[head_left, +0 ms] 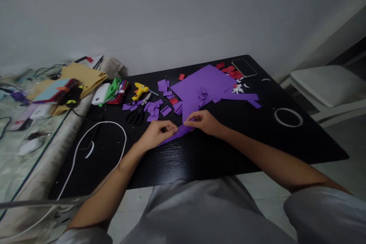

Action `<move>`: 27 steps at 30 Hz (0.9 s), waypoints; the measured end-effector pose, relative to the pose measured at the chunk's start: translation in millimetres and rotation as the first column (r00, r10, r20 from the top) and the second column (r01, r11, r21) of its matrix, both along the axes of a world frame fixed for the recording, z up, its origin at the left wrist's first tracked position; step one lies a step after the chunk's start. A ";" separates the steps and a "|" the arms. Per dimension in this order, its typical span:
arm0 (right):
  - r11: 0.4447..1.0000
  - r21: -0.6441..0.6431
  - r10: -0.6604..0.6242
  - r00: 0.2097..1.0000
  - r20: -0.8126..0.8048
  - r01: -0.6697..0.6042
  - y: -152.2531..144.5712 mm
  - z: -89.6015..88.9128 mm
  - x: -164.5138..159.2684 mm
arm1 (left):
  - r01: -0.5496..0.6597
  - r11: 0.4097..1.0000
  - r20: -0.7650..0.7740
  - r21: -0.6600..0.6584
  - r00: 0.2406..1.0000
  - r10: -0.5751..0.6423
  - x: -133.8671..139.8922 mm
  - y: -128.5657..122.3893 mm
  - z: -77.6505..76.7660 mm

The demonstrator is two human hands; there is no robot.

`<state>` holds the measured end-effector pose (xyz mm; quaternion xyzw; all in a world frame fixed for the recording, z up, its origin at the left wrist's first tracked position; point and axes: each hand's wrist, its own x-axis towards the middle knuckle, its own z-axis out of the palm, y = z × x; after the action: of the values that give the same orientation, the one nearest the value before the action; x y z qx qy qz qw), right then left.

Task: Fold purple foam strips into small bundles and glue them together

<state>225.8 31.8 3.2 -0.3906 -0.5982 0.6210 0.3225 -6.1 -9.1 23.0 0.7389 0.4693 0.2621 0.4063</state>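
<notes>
Low over the front of the black table, my left hand (160,133) and my right hand (205,122) face each other, fingertips pinched on a purple paper strip (183,131). The strip slants down to the left beneath my left hand. A wider purple piece (190,109) rises behind my right fingers toward a large purple sheet (206,80). Small cut purple pieces (154,109) lie scattered to the left of the sheet. Long purple strips (237,96) stick out on its right. Whether the pinched strip is joined to the wider piece, I cannot tell.
Black-handled pliers (137,113) and a yellow glue gun (140,90) lie left of the paper. A phone (244,67) rests at the back right, a white ring (288,117) at the right. A white cable (74,156) loops across the table's left side. A white chair (328,84) stands beyond.
</notes>
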 end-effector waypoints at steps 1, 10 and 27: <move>1.000 -0.030 -0.008 1.000 -0.024 0.007 2.1 -0.9 0.7 | -0.008 1.000 0.006 0.001 1.000 0.008 -0.2 0.3 0.2; 0.992 -0.111 -0.070 0.995 -0.078 0.061 7.5 -1.5 3.4 | 0.024 0.998 0.012 -0.050 1.000 -0.024 -1.3 2.1 2.9; 0.978 -0.208 -0.014 0.973 -0.228 -0.035 -14.2 -5.3 -11.3 | -0.152 0.929 0.395 -0.337 0.873 0.286 23.5 -2.8 -11.4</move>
<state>214.5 17.6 -2.1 -0.3454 -0.4900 0.7233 0.3428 17.4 -11.9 11.6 0.5332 0.4813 0.3928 0.5742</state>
